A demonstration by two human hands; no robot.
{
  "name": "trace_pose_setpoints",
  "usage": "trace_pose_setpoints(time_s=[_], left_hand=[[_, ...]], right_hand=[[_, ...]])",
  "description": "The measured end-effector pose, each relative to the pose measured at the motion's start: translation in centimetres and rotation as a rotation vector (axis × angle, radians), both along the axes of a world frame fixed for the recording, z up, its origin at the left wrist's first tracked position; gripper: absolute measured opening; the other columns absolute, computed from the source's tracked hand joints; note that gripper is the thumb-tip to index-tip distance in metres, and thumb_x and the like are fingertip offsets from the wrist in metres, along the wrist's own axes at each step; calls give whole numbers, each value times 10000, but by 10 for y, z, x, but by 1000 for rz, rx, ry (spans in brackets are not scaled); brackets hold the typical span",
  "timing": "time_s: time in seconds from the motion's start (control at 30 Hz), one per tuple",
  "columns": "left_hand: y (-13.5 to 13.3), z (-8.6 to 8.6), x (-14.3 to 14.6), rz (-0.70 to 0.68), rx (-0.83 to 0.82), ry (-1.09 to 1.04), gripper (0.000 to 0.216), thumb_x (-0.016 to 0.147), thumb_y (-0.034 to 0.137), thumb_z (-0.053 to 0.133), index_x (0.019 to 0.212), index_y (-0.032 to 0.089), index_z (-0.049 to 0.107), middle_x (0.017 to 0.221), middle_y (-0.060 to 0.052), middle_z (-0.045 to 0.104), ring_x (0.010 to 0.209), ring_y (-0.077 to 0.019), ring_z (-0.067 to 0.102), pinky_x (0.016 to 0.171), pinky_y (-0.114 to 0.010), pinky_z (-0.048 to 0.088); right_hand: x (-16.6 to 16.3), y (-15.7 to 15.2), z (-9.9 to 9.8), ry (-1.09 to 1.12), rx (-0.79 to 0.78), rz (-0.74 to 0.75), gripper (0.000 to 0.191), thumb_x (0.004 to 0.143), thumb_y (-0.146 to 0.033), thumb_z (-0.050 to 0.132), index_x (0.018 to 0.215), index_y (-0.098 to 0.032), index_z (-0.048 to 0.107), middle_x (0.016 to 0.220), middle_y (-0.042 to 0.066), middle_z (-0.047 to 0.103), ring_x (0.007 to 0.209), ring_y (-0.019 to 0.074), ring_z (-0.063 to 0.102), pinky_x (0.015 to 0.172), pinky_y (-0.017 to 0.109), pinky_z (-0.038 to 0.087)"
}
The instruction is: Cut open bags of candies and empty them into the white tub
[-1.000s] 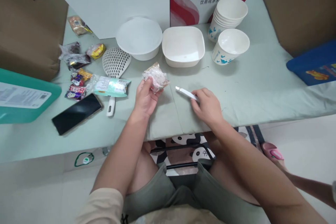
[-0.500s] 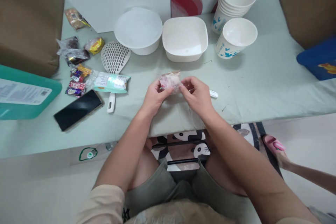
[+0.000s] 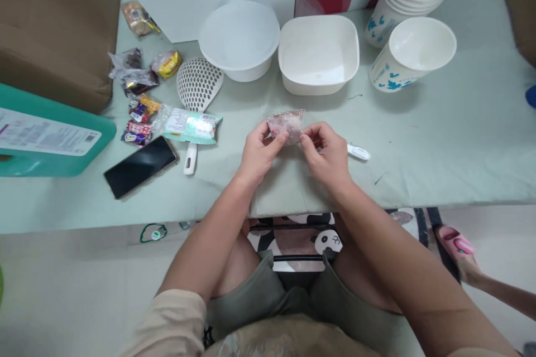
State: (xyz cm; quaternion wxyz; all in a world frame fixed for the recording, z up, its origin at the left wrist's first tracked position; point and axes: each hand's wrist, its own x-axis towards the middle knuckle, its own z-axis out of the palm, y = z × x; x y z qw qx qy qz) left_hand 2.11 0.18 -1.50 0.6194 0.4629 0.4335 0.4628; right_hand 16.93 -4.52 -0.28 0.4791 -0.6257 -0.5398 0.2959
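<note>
A white rectangular bowl (image 3: pixel 320 51) is sitting far; nearer, the left hand (image 3: pixel 262 152) and right hand (image 3: pixel 329 155) are gripping a clear packet (image 3: pixel 290 125) by its left and right edges; a white handle (image 3: pixel 359 152) is lying farther right.

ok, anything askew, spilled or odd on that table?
No spill visible. Mildly odd: the teal packet lies across the skimmer, covering part of its handle. Dark thread-like bits dot the tablecloth, like stray debris. The white tool by the right hand is partly hidden; can't check it.
</note>
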Motion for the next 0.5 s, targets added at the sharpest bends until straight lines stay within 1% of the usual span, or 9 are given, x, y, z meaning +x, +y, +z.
trace_pose_setpoints(time_s=[0.13,0.2,0.27,0.33,0.4,0.43,0.5], left_hand=[[5,-1,-2,21,-35,-55,418,721,481,904,1001,221,736,1026,-24,739,966,-156,678,914,-269,549],[6,2,-3,21,-87,-116,451,669,457,940,974,223,704,964,-8,725,908,-145,675,856,-255,552],[5,7,-4,-19,-169,-201,506,606,431,973,925,227,639,897,11,704,821,-135,668,775,-249,555],[4,13,-5,-91,-263,-296,563,570,410,982,915,237,573,951,6,720,813,-148,685,731,-268,570],[3,18,-5,-158,-326,-360,593,574,409,968,977,252,562,1054,-13,737,861,-177,715,730,-298,594],[3,19,-5,-176,-335,-373,600,585,412,957,1019,260,571,1056,-13,735,859,-180,719,720,-297,595],[2,19,-5,-184,-318,-352,586,631,438,932,1081,262,601,940,3,708,774,-155,695,668,-267,570]], right_hand=[[-2,6,-1,23,28,20,124,916,-325,593,858,-216,596,795,1,680,656,124,585,633,279,468],[-3,8,-1,41,39,26,114,924,-317,586,864,-220,582,801,0,675,678,126,607,660,282,494],[-4,8,-1,82,36,48,126,936,-332,582,870,-226,562,788,-4,660,687,129,619,674,286,510],[-6,8,-1,162,18,92,165,947,-372,582,871,-232,537,758,-12,632,671,130,621,660,287,521],[-7,6,-2,262,-6,132,209,950,-412,587,868,-234,515,794,-6,640,658,125,622,645,287,534],[-8,5,-3,305,-24,148,214,943,-420,596,876,-233,516,828,1,653,663,123,625,647,288,544],[-9,4,-4,352,-69,158,207,897,-411,644,924,-227,552,875,8,675,684,123,631,664,292,553]])
